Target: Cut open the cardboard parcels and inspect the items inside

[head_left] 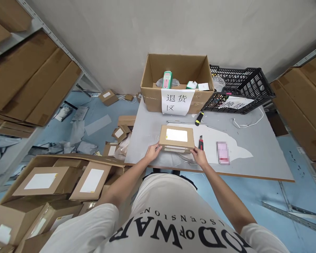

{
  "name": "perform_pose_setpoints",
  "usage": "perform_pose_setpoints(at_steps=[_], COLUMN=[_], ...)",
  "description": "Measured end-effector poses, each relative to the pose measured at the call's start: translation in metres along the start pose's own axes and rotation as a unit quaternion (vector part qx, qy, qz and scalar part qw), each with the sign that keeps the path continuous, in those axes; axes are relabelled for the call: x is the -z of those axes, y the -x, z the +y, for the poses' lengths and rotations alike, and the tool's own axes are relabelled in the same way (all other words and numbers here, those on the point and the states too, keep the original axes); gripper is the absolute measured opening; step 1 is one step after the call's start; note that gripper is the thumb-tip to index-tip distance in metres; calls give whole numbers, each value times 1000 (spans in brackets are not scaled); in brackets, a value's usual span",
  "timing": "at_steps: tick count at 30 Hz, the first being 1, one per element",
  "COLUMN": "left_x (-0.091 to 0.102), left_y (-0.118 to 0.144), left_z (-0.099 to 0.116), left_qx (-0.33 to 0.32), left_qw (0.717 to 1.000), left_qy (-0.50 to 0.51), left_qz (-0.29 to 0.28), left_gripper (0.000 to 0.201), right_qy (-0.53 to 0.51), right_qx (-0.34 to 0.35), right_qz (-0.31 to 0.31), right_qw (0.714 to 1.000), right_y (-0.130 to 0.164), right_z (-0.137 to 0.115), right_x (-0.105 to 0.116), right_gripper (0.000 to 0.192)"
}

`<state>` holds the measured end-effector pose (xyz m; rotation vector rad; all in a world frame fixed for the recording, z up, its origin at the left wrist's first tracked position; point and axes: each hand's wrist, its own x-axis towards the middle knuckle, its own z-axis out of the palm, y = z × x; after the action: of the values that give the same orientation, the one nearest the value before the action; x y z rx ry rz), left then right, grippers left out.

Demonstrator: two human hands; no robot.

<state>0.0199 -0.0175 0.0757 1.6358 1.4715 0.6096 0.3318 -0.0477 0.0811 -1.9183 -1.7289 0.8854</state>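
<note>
A closed brown cardboard box (pixel 164 137) with a white label on top is between my two hands at the front part of the grey table. My left hand (pixel 153 152) grips its near left corner, fingers closed on the edge. At the near right corner, my right hand (pixel 199 156) holds it the same way. Just beyond my right hand lies a red and black utility knife (pixel 201 143). Farther back is a yellow and black utility knife (pixel 199 118). To the right, a pink item (pixel 223 153) lies on the table, its surface blurred out.
An open carton (pixel 151 100) with small green-and-white boxes stands at the table's back. Beside it is a black plastic crate (pixel 263 88) with a paper sign. A large carton (pixel 39 160) of labelled parcels stands at lower left. Shelves of boxes flank both sides.
</note>
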Motion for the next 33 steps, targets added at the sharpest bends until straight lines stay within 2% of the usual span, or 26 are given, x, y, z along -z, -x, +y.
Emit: perform_pose_setpoints(at_steps=[5,10,15,22,26,33], left_x=[23,31,26,14,9,7], left_y=[-18,-34,-43,-52,-55,-55], left_z=[39,56,52,31,23,21], left_qx=[-14,5,48,85,105,117], left_qw=[997,991,987,985,983,982], left_qy=[-70,-132,-151,-149,-148,-150], left_qz=[39,35,17,10,10,10], left_gripper=[42,50,51,49,47,48], right_qy=[64,8,14,13,-25,-95], right_qx=[-6,-32,-68,-102,-119,-142], right_qz=[-31,-63,-61,-72,-46,-43], right_qw=[997,997,996,992,992,984], right_y=[-26,-41,-47,-55,-58,-57], right_z=[-27,-39,-40,-27,-15,-7], right_x=[47,67,61,34,23,17], right_gripper=[33,32,34,40,38,34])
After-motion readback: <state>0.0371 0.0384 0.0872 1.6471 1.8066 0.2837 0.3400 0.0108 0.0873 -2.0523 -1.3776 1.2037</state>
